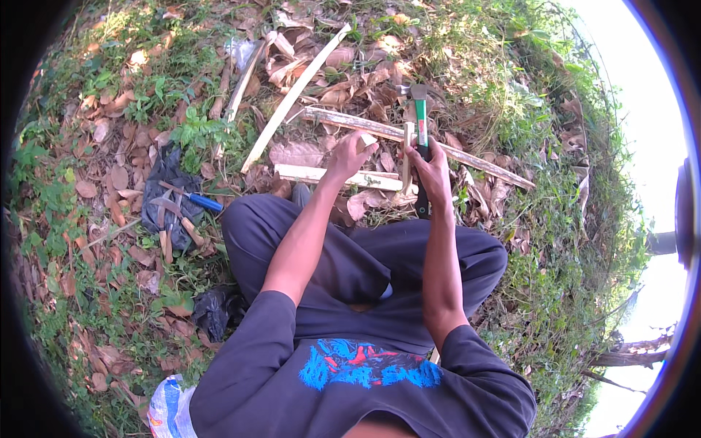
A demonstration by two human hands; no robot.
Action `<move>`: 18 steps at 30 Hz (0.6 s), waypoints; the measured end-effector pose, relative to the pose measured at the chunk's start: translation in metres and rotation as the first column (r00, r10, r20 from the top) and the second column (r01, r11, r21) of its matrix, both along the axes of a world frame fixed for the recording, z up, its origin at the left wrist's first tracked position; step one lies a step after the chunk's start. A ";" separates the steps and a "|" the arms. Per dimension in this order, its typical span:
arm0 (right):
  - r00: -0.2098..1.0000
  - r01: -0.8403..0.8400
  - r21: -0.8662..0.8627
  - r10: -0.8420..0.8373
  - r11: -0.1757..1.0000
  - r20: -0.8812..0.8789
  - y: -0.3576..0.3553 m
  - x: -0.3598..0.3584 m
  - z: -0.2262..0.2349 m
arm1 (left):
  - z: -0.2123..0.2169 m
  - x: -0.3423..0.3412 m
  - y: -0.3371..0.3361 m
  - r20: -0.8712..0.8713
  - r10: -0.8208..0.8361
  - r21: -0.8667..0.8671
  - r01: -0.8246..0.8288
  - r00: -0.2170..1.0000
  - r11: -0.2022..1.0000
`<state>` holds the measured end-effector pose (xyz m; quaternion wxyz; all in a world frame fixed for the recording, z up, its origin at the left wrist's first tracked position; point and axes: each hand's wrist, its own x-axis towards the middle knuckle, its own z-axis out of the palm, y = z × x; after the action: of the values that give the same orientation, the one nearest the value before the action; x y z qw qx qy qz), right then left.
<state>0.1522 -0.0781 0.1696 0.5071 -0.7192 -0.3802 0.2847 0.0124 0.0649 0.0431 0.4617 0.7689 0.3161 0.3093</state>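
- At 7 to 8 o'clock, a clear, blue-marked plastic bag (166, 398) sits beside the person's sleeve; what it holds cannot be told.
- At 9 to 10 o'clock, a spread black bag (171, 162) carries a blue-handled tool (204, 201) and wooden-handled blades (193, 232) on top; its inside is hidden.
- At 8 o'clock, a crumpled dark bag (217, 310) lies near the knee, its contents out of sight.
- At 11 o'clock, a scrap of clear plastic (241, 52) and a long pale strip (292, 98) lie among the leaves.
- At 12 o'clock, the left hand (353, 155) pinches a small pale piece (368, 139), fingers narrow around it, above a squared length of wood (328, 175).
- At 2 o'clock, the right hand (432, 169) wraps the hammer (423, 131), head pointing up to 1 o'clock, and grips an upright pale stick (407, 150) alongside. The step appears to be handling pieces rather than striking; a blow would call for parting stick from hammer.
- Toward 3 o'clock, a bark-edged pole (493, 169) reaches its right end.
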 end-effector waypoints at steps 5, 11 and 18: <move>0.991 -0.065 -0.105 0.077 0.992 0.107 0.007 -0.003 0.001 | -0.005 0.001 0.004 0.001 -0.007 -0.052 0.007 1.000 0.999; 0.946 -0.183 -0.115 0.207 0.976 0.248 0.028 0.005 -0.019 | -0.002 0.002 0.007 -0.064 -0.034 -0.112 0.027 0.997 0.993; 0.789 -0.301 -0.293 0.409 0.907 0.458 0.051 0.023 -0.012 | 0.002 -0.001 0.008 -0.002 -0.068 -0.140 0.067 0.998 0.988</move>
<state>0.1753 -0.0271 0.1577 0.2485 -0.7319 -0.5978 0.2128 0.0115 0.0729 0.0450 0.5233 0.7461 0.3125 0.2680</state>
